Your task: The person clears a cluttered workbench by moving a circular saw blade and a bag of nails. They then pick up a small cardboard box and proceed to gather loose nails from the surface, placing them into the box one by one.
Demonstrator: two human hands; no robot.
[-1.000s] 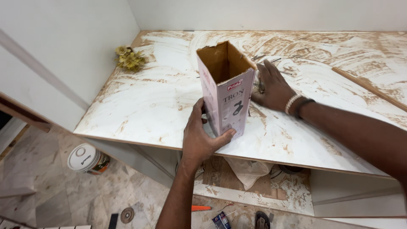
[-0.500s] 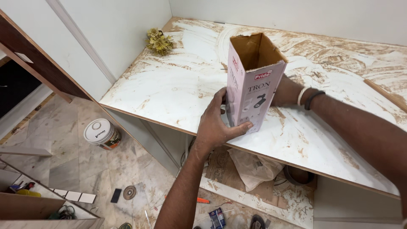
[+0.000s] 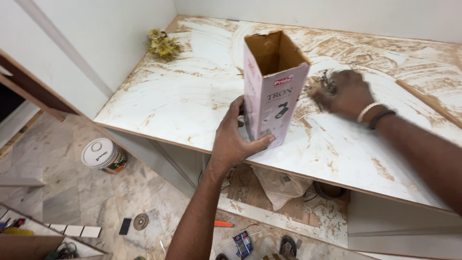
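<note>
White walls close in a dusty white desk (image 3: 183,101), streaked with brown sawdust, and I stand at its front edge. My left hand (image 3: 236,139) has its grip clamped on the lower part of a tall pink carton (image 3: 272,91): the thumb lies across the printed front face near the base, and the other fingers wrap round the far side. The carton stands upright on the desk close to the edge, its top open and the brown inside showing. It looks light, thin-walled card, probably empty or nearly so. I judge that it would buckle under a hard squeeze and tip easily with the mouth so high above my grip. Holding low, across two faces near a corner, seems the firmest place; the open rim would fold.

Beyond the carton, to the right of my grip, my right hand (image 3: 344,94) rests fingers-down over a small heap of dark screws (image 3: 327,79); it is blurred, so I cannot tell whether it has closed on any. Far to the left lies a dried yellow flower bunch (image 3: 162,44). Below the grip, on the floor, stands a white paint tub (image 3: 102,155).
</note>
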